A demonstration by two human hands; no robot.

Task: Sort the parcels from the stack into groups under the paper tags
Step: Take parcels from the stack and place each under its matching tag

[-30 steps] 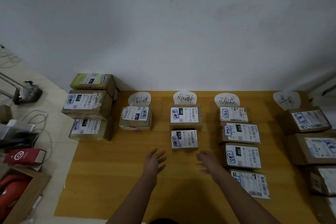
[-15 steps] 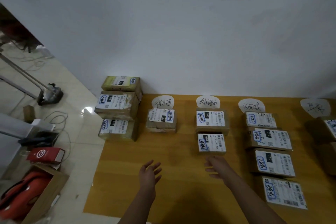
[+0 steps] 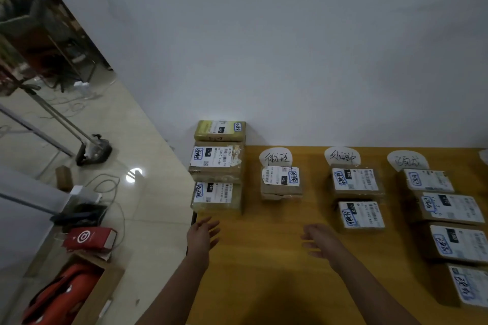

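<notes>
A stack of three labelled cardboard parcels (image 3: pixel 217 163) stands at the wooden table's back left corner. Three paper tags lie along the wall: the first tag (image 3: pixel 276 158) with one parcel (image 3: pixel 281 182) below it, the second tag (image 3: pixel 342 156) above two parcels (image 3: pixel 355 181), the third tag (image 3: pixel 406 160) above a column of several parcels (image 3: pixel 449 208). My left hand (image 3: pixel 202 235) hovers open just in front of the stack's lowest parcel, holding nothing. My right hand (image 3: pixel 320 241) is open over the table, left of the second group's front parcel (image 3: pixel 361 215).
The wooden table (image 3: pixel 264 258) ends at its left edge beside the stack. On the tiled floor to the left lie a red box (image 3: pixel 89 239), an open carton with an orange object (image 3: pixel 60 295), cables and a stand's base (image 3: pixel 92 152). A white wall backs the table.
My view has swung left, so the parcels now sit further right in frame. Both hands have moved left toward the stack, the left one now close to its lowest parcel. Both stay open.
</notes>
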